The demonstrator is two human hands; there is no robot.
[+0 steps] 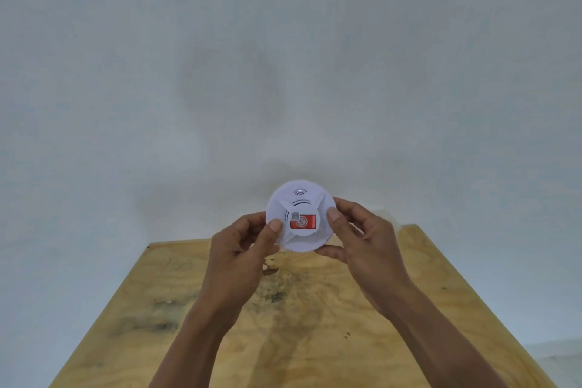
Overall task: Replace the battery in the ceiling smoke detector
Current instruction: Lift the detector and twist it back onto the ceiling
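Both hands were up on the smoke detector (299, 217), which sat against the pale surface just past the far edge of the wooden board (299, 318). The left hand (242, 249) gripped the rim at 9 o'clock, the right hand (359, 236) at 3, thumbs on the face beside the red sticker (303, 222). Looked like light, stiff, smooth plastic, probably slippery, so I'd grab the rim and twist
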